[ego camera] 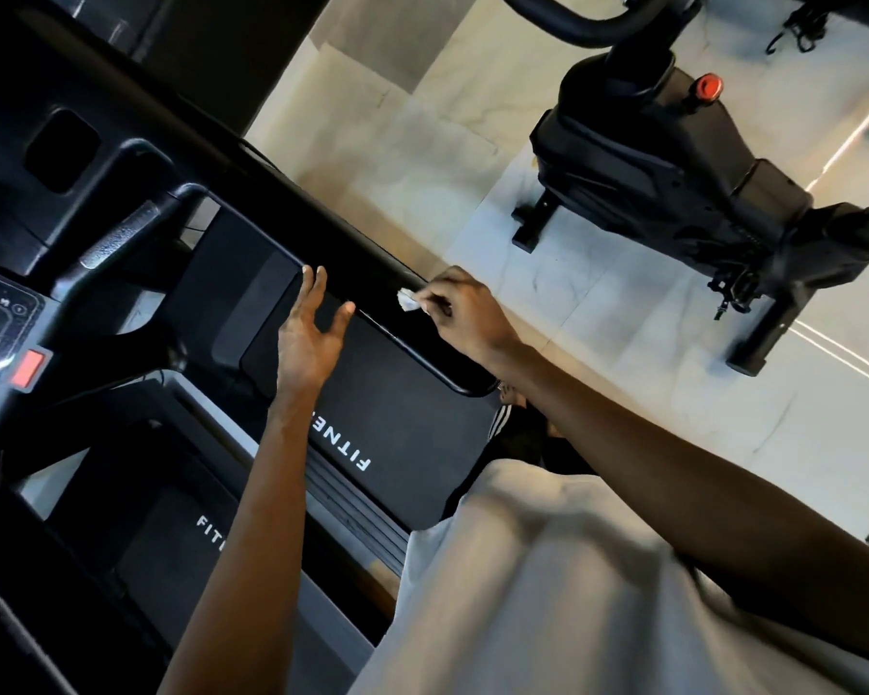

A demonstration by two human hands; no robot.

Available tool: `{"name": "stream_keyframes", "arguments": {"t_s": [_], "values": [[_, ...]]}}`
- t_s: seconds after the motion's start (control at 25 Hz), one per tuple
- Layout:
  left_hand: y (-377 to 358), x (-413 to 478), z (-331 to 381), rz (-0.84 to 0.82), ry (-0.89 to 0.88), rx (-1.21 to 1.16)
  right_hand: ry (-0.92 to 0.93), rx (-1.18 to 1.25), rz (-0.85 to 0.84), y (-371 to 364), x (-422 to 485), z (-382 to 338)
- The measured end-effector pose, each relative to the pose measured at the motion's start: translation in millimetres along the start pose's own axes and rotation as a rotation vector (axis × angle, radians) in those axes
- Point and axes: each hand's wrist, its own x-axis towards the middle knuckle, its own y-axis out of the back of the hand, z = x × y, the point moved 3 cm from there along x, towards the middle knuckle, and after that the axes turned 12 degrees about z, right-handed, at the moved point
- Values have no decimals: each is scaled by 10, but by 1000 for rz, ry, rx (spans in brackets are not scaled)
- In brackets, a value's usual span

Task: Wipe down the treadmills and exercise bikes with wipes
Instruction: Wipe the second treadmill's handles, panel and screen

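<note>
- We see the treadmill (407, 408) side dim and very dark, while the pale floor (598, 303) is bright.
- Glare streaks cross the floor at right; edges look bent and soft.

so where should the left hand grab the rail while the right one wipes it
Probably the straight stretch of the rail just up from the wipe, coming from the belt side where the open left hand hovers. The bar looks slim and rounded there, so fingers can wrap over it, clear of the right hand.
</note>
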Motion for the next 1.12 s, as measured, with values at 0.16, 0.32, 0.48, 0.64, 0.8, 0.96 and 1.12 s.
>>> {"name": "stream_keyframes", "arguments": {"t_s": [0.16, 0.32, 0.48, 0.64, 0.8, 0.96, 1.12], "values": [[28, 25, -63, 60, -18, -110, 101, -69, -14, 53, -262, -43], [-31, 34, -140, 105, -61, -166, 196, -79, -17, 155, -461, -29], [-23, 78, -162, 112, -88, -142, 161, -71, -21, -198, -131, -207], [-2, 80, -126, 93, -46, -126, -123, 34, 1, -297, 249, -32], [-114, 46, -42, -18, -3, -17, -384, 21, -53, -92, 199, 403], [-111, 51, 44, -33, 41, 42, -386, 69, -75, 62, 76, 449], [-90, 73, 98, -36, 59, 65, -293, 207, -124, -238, 507, 280]]}}
